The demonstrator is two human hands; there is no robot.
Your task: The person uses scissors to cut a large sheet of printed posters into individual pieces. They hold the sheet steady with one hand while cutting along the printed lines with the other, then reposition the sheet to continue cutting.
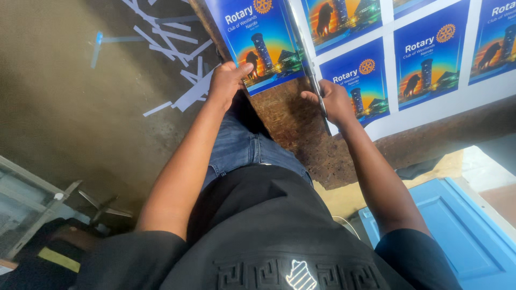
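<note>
Shirt: black shirt [269,236] with a raised key pattern, nearest the camera, filling the lower middle of the view.
Jeans: blue jeans [242,147] showing above the shirt, against the near edge of the table.
Left hand: left hand [228,80] closed on the near lower corner of the cut print, thumb on top, fingers underneath.
Cut print: blue and orange print [260,45], a single card separated from the sheet, overhanging the table's near left edge and held out over the floor side.
Right hand: right hand [333,102] wrapped around the near end of the metal strip, pressing it down on the sheet; what else the fingers enclose cannot be told.
Metal strip: long narrow metal strip [303,51] running away from the right hand, lying between the cut print and the sheet.
Sheet: white sheet [430,107] printed with repeated blue and orange panels, flat on the table, reaching its right edge.
Table: rough brown table [301,134], bare at its near edge between the two hands.
Paper strips: pale offcut strips [172,43] scattered on the floor, left of the table.
Floor: dull concrete floor [70,107], left side.
Blue panel: blue panel [457,231], lower right corner, below the table.
</note>
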